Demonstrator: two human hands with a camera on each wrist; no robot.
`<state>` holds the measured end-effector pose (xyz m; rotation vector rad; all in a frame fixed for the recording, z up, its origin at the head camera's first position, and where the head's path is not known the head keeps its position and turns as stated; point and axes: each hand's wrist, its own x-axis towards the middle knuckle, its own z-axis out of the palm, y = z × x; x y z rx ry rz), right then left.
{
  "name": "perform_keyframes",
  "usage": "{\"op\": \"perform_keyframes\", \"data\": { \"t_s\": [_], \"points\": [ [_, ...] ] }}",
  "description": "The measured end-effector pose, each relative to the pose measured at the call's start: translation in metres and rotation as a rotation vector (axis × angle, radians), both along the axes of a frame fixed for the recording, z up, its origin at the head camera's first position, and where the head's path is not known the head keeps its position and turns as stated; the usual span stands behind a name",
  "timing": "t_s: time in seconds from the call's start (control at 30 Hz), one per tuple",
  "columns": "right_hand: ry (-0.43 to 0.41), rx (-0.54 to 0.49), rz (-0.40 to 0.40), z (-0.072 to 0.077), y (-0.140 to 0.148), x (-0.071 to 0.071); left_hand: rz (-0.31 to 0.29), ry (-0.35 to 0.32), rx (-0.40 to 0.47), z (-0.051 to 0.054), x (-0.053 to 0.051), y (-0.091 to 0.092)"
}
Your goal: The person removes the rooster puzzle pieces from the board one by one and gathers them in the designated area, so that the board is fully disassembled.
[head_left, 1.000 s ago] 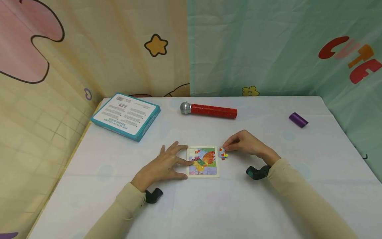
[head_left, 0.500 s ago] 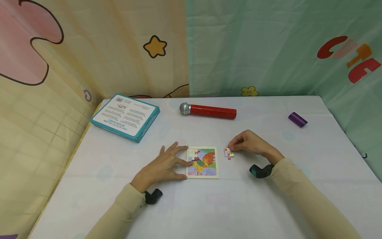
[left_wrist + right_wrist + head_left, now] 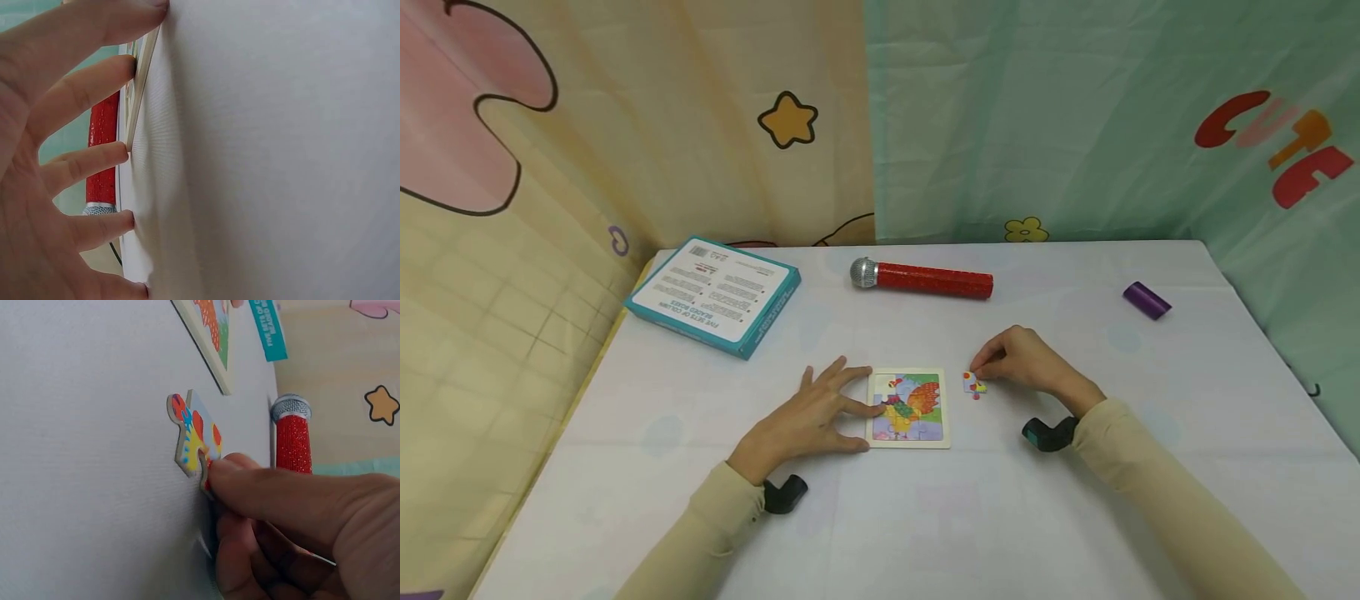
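Note:
A small square jigsaw puzzle (image 3: 917, 430) with a pale frame and a colourful bird picture lies flat on the table. My left hand (image 3: 808, 421) rests at its left edge, fingers spread, with one fingertip on the picture and the thumb at the lower left corner. A gap shows near the picture's upper left. To the right of the frame, my right hand (image 3: 1026, 362) pinches a jigsaw piece (image 3: 197, 425) between thumb and finger. Red spots, yellow and pale blue mark this piece, which is tilted close to the tabletop and apart from the frame.
A red toy microphone (image 3: 934, 280) lies behind the puzzle. At the back left is a teal and white box (image 3: 715, 292). A short purple cylinder (image 3: 1147, 300) lies at the back right. Patterned curtains (image 3: 1037, 117) stand along the table's back and sides.
My right hand has moved slightly to the right with the jigsaw piece, away from the frame, and the piece has turned a little. The left hand has stayed on the puzzle.

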<state>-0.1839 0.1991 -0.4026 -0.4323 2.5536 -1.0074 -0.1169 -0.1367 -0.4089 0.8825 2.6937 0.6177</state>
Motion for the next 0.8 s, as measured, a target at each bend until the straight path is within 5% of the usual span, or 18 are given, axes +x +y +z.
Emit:
{"op": "perform_keyframes", "data": {
  "t_s": [0.53, 0.7, 0.8],
  "points": [
    [0.088, -0.020, -0.006, -0.001, -0.003, 0.006, -0.012, 0.002, 0.001, 0.000, 0.001, 0.000],
    [0.153, -0.087, 0.046, 0.000, -0.019, 0.008, -0.009, 0.005, -0.003, 0.000, 0.000, 0.000],
    [0.121, -0.137, 0.085, 0.000, -0.032, 0.009, -0.008, -0.001, -0.002, 0.000, 0.000, 0.000]
  ]
}}
